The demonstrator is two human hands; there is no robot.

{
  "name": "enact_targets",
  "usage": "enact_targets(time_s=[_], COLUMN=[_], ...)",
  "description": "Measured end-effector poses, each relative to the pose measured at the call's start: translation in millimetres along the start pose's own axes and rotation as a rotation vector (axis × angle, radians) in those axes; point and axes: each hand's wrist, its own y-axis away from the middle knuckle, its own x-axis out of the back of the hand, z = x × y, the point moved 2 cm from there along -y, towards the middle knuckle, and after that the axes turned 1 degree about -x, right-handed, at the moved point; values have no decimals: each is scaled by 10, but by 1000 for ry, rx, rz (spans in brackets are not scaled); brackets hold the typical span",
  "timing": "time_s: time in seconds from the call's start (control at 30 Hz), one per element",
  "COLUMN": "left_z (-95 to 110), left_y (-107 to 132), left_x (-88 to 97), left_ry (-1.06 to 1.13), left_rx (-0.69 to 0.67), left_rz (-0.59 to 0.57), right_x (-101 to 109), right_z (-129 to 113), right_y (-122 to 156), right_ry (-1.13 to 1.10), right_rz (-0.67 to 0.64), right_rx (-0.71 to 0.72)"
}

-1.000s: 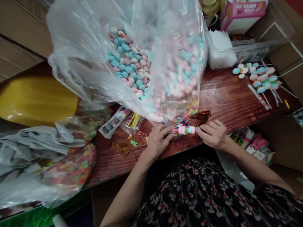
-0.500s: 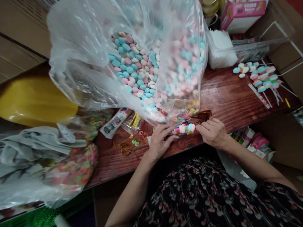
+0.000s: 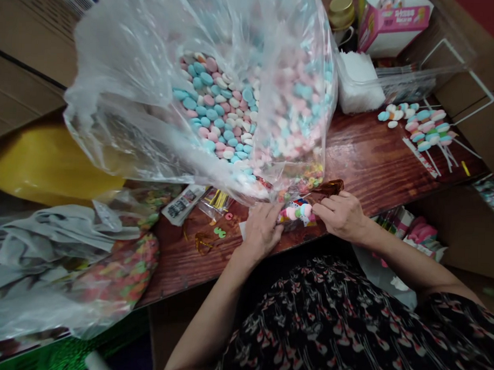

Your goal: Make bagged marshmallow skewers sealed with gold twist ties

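Pinching the right end of the little candy row (image 3: 298,211) with the right hand (image 3: 343,214). Resting the left hand (image 3: 263,229) by the other end; cannot tell about any grip there. Lying between both hands, near the front edge of the brown table (image 3: 365,157), in front of a big see-through bag (image 3: 132,94) of pink, blue and white candies (image 3: 211,113).

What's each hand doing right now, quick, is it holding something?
Left hand: can't tell; fingers bent at one end of the candy skewer, grip hidden.
Right hand: closed, fingertips at the skewer's other end; what they pinch is hidden.
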Motion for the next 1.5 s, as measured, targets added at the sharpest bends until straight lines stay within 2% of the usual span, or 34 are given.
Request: enact_targets(time_s=[0.13, 0.33, 0.43, 0.5, 0.6, 0.77, 0.93, 1.1, 1.27, 1.37, 1.5], left_z=[68, 185, 203, 201, 195, 208, 214, 233, 315, 347, 316], left_y=[-77, -144, -164, -177, -200, -243, -279, -309, -291, -264, -233], left_x=[166, 208, 161, 139, 140, 179, 205, 222, 186, 170, 172], left_ry=[-13, 468, 570, 552, 395, 163, 148, 178, 210, 134, 42], left_rx=[62, 133, 152, 147, 140, 162, 106, 18, -48, -81, -102], left_rz=[-142, -225, -249, -259, -235, -142, -5, 101, 67, 57, 10], right_x=[53, 199, 223, 212, 212, 333, 502, 612, 554, 493, 394], right_z=[33, 117, 130, 135, 124, 13, -82, -96, -109, -128, -88], right_y=[-26, -63, -50, -40, -22, 33, 66, 44, 20, 4, -28], right_ry=[14, 14, -96, -164, -166, -86, -23, 17, 46, 8, -63], right_rz=[49, 132, 128, 63, -3, 117, 182, 164, 111, 95, -6], right_rx=[95, 239, 290, 283, 246, 292, 345, 379, 350, 315, 223])
